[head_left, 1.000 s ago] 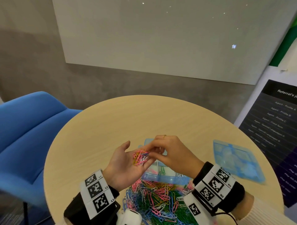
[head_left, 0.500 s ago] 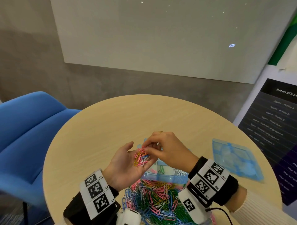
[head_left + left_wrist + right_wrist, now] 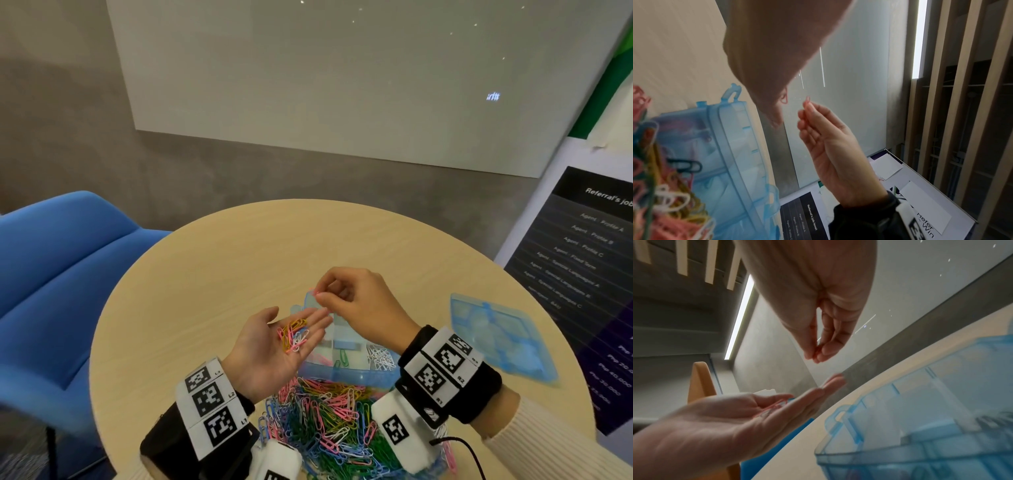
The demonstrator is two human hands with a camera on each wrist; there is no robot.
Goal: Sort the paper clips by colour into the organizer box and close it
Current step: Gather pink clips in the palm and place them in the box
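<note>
My left hand [image 3: 298, 317] lies palm up above the table and carries a small bunch of yellow, pink and white paper clips [image 3: 294, 335]. My right hand [image 3: 320, 294] hovers just beyond its fingertips and pinches a single pink paper clip [image 3: 317, 293], which also shows in the right wrist view [image 3: 816, 352]. Under both hands sits the open blue organizer box [image 3: 346, 375]; its near compartments hold a green clip [image 3: 343, 358] and white clips [image 3: 380, 358]. A big mixed pile of clips [image 3: 325, 418] lies in front of the box.
The box's blue lid [image 3: 496, 339] lies apart on the table's right side, near the edge. The round wooden table [image 3: 222, 274] is bare at the far side and left. A blue chair [image 3: 61, 274] stands left; a dark poster board [image 3: 582, 274] stands right.
My right hand has risen away from the left palm, taking one pink clip with it. The left hand has stayed palm up with its bunch.
</note>
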